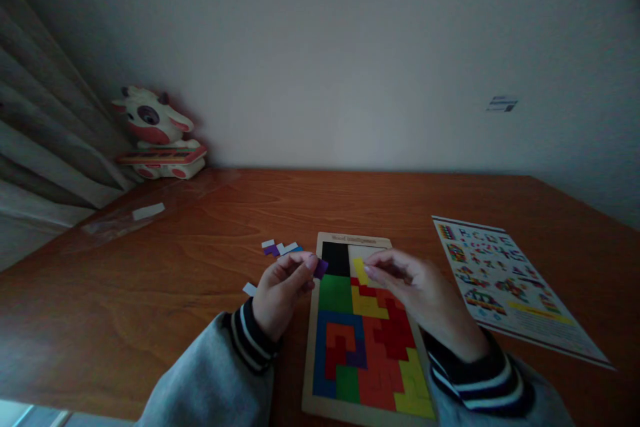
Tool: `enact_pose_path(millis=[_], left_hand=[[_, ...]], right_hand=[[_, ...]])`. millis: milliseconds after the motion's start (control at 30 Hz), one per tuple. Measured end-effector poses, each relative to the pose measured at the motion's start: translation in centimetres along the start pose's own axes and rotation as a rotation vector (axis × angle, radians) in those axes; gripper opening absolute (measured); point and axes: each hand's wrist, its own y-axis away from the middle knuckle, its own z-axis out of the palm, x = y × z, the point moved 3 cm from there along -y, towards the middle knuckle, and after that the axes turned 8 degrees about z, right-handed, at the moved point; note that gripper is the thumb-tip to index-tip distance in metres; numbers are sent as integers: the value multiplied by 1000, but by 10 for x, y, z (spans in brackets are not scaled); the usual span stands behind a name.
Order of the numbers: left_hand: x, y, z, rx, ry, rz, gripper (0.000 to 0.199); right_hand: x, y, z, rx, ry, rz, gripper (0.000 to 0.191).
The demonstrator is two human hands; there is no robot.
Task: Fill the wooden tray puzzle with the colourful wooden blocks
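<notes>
A wooden puzzle board lies on the table, largely covered by colourful block pieces. My left hand is over the board's upper left edge, its fingers pinched on a purple puzzle piece. Above the upper right part of the board, my right hand pinches a yellow puzzle piece. It hangs over or touches the pale area there; I cannot tell which. Black and green pieces fill the upper left of the board. Several loose purple, blue and white pieces lie just beyond my left hand.
A printed pattern sheet lies on the table to the right. At the back left stands a cow-shaped toy keyboard, near the curtain. Clear plastic wrapping lies on the left. The wall rises behind the table.
</notes>
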Motion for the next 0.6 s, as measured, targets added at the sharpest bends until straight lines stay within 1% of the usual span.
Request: enact_pose_path(millis=[100,167,233,333,467,600], left_hand=[[1,0,-1,14,32,-24,40],[-1,0,0,15,36,-46,41],[-5,0,1,0,19,-70,40],[-13,1,5,-50,-31,-96,39],[-20,1,8,-93,-80,-87,38],[-23,1,7,-101,-111,-67,38]], right_hand=[[27,-8,-25,98,57,-4,28],[44,-13,-33,99,60,16,32],[54,-17,-35,99,60,50,34],[52,-20,-30,48,132,61,25],[42,-23,-18,-37,231,5,20],[46,-26,-12,-37,252,-44,20]])
